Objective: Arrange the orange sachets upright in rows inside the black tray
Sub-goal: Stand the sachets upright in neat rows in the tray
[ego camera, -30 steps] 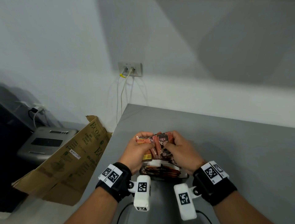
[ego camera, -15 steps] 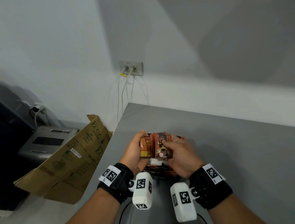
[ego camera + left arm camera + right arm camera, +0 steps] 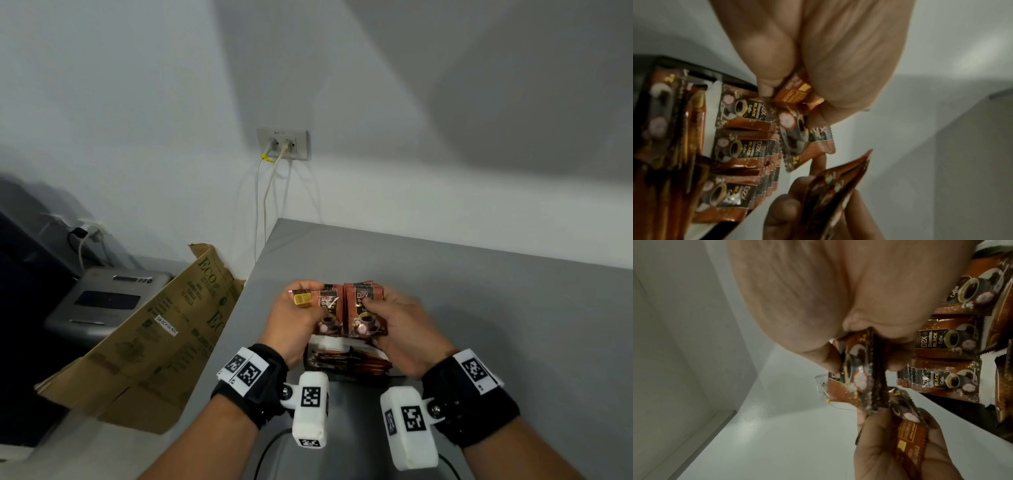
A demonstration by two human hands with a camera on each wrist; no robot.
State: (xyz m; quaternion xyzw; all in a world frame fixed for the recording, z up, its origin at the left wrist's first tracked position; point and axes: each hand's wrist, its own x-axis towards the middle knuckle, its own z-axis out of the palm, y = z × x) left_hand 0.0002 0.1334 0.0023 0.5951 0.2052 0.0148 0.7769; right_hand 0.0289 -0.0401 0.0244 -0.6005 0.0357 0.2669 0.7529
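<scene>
Both hands hold orange coffee sachets just above the black tray (image 3: 346, 371) on the grey table. My left hand (image 3: 294, 318) grips a small bunch of sachets (image 3: 327, 310), one of them turned sideways with a yellow label (image 3: 303, 298). My right hand (image 3: 397, 325) grips a thicker stack of sachets (image 3: 364, 313) with its thumb on the front. The two bunches sit side by side, almost touching. In the left wrist view rows of sachets (image 3: 742, 151) stand in the tray (image 3: 701, 71); the right wrist view shows those rows (image 3: 949, 344) too.
The grey table (image 3: 479, 308) ends at a left edge close to the hands. A folded cardboard box (image 3: 147, 342) leans beside that edge, with a grey machine (image 3: 102, 301) behind it. A wall socket (image 3: 284, 144) with cables hangs above the table's far corner.
The bundle held together by both hands has been split into two bunches, one per hand, faces turned toward me and lowered slightly toward the tray.
</scene>
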